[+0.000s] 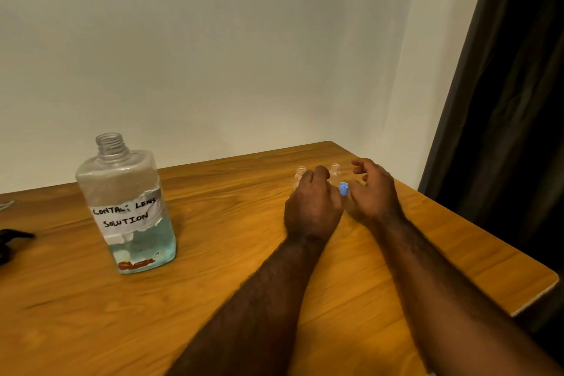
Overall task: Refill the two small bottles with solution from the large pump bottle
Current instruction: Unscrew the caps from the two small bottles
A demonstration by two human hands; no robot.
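The large clear bottle stands at the left on the wooden table. Its neck is open, its taped label reads "contact lens solution", and blue liquid fills its lower third. Two small clear bottles stand uncapped near the far right of the table, partly hidden behind my left hand. That hand's fingers are curled, and a blue cap is held at its thumb side. My right hand hovers just right of the cap, fingers spread and loosely bent, holding nothing.
A black pump head lies at the table's left edge, with a thin clear piece behind it. A wall runs behind the table. A dark curtain hangs at the right, past the table's rounded corner.
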